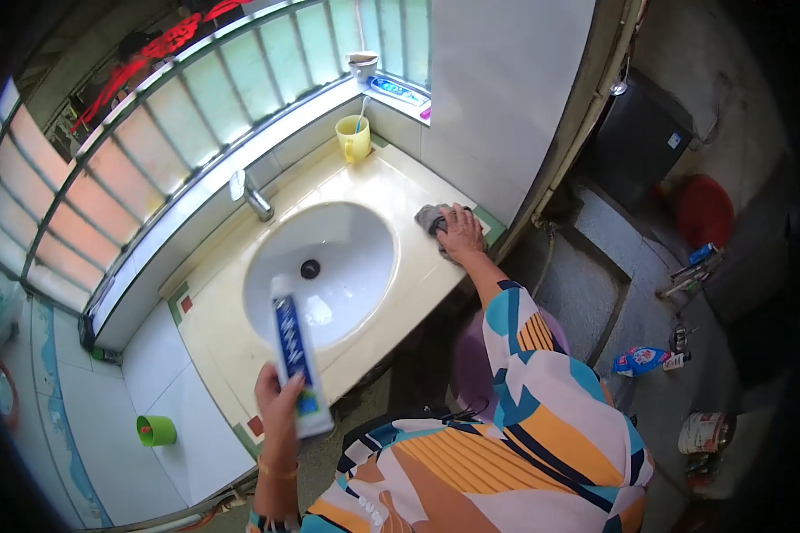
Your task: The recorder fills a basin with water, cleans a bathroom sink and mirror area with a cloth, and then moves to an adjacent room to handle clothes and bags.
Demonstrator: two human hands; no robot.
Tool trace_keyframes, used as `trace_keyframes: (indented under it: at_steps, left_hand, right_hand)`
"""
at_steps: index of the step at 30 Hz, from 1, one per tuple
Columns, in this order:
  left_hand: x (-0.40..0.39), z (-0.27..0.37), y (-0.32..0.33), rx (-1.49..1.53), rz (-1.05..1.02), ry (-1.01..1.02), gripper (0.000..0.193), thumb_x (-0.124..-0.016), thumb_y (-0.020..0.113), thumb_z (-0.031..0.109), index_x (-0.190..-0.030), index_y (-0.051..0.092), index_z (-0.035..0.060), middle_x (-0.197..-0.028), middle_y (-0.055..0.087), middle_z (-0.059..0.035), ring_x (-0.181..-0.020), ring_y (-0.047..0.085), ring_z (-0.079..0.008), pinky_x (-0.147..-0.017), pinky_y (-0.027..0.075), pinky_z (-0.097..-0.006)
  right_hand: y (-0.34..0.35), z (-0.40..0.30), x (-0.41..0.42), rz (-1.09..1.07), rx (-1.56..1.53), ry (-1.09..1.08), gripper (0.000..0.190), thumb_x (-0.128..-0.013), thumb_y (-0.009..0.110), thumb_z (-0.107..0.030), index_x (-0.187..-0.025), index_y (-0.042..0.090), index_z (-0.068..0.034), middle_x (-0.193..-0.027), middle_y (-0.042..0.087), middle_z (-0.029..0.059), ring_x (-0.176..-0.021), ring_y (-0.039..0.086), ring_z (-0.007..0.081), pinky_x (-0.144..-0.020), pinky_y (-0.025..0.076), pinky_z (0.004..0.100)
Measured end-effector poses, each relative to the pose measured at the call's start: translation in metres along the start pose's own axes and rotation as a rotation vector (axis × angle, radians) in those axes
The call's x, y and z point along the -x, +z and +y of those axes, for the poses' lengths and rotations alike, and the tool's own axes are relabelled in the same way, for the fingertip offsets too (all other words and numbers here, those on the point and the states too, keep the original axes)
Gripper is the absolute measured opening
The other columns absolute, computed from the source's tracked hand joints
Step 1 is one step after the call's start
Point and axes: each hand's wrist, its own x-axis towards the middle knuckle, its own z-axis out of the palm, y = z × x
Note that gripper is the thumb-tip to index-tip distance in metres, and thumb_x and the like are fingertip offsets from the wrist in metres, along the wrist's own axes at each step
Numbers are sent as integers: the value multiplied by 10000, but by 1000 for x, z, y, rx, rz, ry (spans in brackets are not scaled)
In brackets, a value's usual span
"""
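Note:
My left hand grips a blue and white toothpaste tube, cap end pointing away from me over the near left rim of the white washbasin. At the right end of the cream countertop, my right hand presses on a crumpled grey cloth; part of the cloth is hidden under the palm. A chrome faucet rises behind the basin. In the far right corner of the counter stands a yellow mug holding a toothbrush.
On the window ledge lie another toothpaste tube and a pale cup. A green cup sits on the white tiles at left. Below the counter is a purple tub. A tiled wall bounds the counter's right side.

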Motion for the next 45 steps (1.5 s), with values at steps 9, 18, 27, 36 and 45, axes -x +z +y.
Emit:
trace_keyframes:
  at_steps: [9, 18, 27, 36, 45]
  left_hand:
    - [-223, -59, 241, 336, -162, -170, 151, -787, 615, 93, -875, 551, -12, -782, 595, -63, -648, 569, -121, -577, 469, -253]
    - [-298, -143, 380, 226, 32, -215, 200, -784, 639, 164, -827, 572, -19, -758, 611, -105, -682, 590, -160, -614, 484, -310]
    - [-253, -140, 305, -52, 4, 70, 254, -787, 508, 59, -1029, 565, 6, -858, 627, -119, -703, 609, -179, -662, 493, -285]
    - [-68, -111, -29, -141, 684, 84, 264, -814, 459, -54, -1052, 539, 26, -942, 584, -56, -855, 579, -120, -696, 510, -245]
    - [96, -120, -315, -648, 1263, 86, 286, -760, 497, -10, -1034, 550, 48, -845, 618, -89, -683, 585, -169, -639, 484, -279]
  right_hand:
    - [-44, 38, 25, 71, -97, -177, 531, -624, 675, -172, -1118, 483, -135, -1090, 469, 138, -1012, 449, 347, -838, 425, 424]
    - [-110, 92, 148, -162, -515, -151, 502, -576, 607, -188, -1049, 533, -37, -1000, 564, 173, -938, 558, 348, -842, 442, 391]
    - [-102, 29, 71, -176, -677, -241, 513, -625, 591, -116, -1122, 493, -32, -1121, 517, 171, -1070, 484, 343, -937, 366, 410]
    - [14, -57, -6, -49, -93, -396, 557, -735, 591, -95, -1260, 411, -147, -1214, 414, 154, -1076, 415, 351, -913, 359, 443]
    - [-2, -154, 113, -97, -69, -445, 590, -712, 591, -95, -1268, 401, -144, -1235, 402, 173, -1075, 407, 373, -927, 345, 454]
